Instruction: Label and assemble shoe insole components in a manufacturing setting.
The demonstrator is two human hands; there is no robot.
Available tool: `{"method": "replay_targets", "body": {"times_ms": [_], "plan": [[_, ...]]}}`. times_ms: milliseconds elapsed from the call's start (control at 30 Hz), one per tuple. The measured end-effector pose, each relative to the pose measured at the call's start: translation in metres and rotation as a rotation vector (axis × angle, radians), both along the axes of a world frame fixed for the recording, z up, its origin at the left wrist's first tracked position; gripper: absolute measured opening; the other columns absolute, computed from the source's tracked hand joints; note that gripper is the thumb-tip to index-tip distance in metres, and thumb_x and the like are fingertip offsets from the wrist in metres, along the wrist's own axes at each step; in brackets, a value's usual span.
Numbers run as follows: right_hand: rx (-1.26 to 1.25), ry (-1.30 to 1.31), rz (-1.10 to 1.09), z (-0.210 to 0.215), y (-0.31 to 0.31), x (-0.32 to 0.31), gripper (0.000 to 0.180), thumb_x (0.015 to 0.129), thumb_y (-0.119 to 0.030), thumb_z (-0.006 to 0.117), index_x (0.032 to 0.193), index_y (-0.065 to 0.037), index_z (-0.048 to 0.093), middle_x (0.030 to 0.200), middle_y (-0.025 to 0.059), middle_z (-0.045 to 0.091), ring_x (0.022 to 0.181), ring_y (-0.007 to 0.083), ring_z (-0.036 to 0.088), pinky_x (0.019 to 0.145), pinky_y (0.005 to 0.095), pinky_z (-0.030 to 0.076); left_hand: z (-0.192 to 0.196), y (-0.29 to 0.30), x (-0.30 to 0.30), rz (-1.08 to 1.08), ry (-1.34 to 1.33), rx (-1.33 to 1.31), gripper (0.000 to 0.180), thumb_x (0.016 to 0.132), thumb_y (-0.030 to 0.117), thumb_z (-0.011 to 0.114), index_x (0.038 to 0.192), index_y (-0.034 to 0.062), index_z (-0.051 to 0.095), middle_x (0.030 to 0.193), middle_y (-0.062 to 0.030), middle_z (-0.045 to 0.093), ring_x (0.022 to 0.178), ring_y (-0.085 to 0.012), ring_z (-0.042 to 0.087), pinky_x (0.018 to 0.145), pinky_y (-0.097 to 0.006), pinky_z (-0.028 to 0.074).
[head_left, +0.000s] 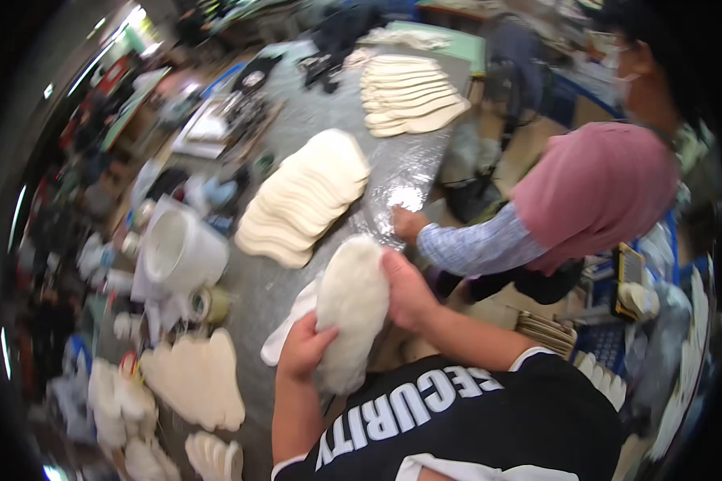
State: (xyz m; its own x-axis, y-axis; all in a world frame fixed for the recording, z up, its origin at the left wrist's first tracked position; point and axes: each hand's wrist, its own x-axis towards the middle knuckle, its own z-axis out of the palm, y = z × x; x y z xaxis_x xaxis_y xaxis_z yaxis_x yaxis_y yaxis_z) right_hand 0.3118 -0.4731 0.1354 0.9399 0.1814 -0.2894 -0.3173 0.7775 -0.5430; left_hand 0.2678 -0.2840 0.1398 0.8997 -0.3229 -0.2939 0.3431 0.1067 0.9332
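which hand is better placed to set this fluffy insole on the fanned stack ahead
Likely the right hand: it grips the upper end of the fluffy insole, nearest the stack of insoles. The left hand holds the lower end, farther back.

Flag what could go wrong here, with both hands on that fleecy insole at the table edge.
1. The fleecy insole is held by the left hand and right hand past the table edge; a slip would likely drop it off the table.
2. A co-worker's hand rests close by on the plastic sheet, so the two could bump.
3. The fanned stack of insoles is close and could be knocked askew.
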Motion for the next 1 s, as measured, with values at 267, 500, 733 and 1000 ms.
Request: {"method": "replay_targets", "body": {"times_ms": [267,500,733,1000], "plan": [[-0.171,-0.228,0.46,-0.033,0.063,-0.025,0.094,0.076,-0.028,0.069,0.141,-0.008,0.004,0.133,0.0156,0.029,0.121,0.0254,0.034,0.101,0.0383,0.029,0.012,-0.001,-0.018,0.373,-0.27,0.571,0.039,0.082,0.002,0.052,0.121,-0.0021,0.046,0.108,-0.0126,0.059,0.095,-0.0172,0.058,0.081,-0.028,0.046],[0.049,-0.118,0.718,-0.037,0.102,-0.024,0.097,0.077,-0.017,0.066,0.141,-0.008,-0.005,0.131,0.0169,0.033,0.118,0.0267,0.04,0.094,0.0378,0.039,0.005,0.028,-0.057,0.496,-0.239,0.412,0.043,0.085,0.007,0.053,0.125,-0.0032,0.041,0.109,-0.0148,0.057,0.099,-0.0241,0.056,0.086,-0.033,0.044],[-0.002,-0.141,0.897,-0.059,0.142,-0.052,0.104,0.066,-0.034,0.074,0.142,-0.013,0.005,0.127,0.0117,0.037,0.099,0.02,0.048,0.083,0.0325,0.043,-0.025,0.077,-0.091,0.969,-0.201,0.322,0.041,0.092,0.017,0.049,0.125,-0.0041,0.041,0.12,-0.0125,0.049,0.107,-0.0176,0.048,0.094,-0.032,0.037],[0.028,-0.024,1.349,-0.05,0.155,-0.079,0.102,0.06,-0.034,0.077,0.141,-0.016,0.017,0.117,0.0087,0.042,0.089,0.0154,0.051,0.067,0.0246,0.045,-0.014,0.187,-0.117,0.658,-0.576,0.553,0.053,0.075,0.023,0.071,0.121,0.0044,0.051,0.125,-0.0116,0.051,0.126,-0.0239,0.035,0.1,-0.034,0.031]]}}
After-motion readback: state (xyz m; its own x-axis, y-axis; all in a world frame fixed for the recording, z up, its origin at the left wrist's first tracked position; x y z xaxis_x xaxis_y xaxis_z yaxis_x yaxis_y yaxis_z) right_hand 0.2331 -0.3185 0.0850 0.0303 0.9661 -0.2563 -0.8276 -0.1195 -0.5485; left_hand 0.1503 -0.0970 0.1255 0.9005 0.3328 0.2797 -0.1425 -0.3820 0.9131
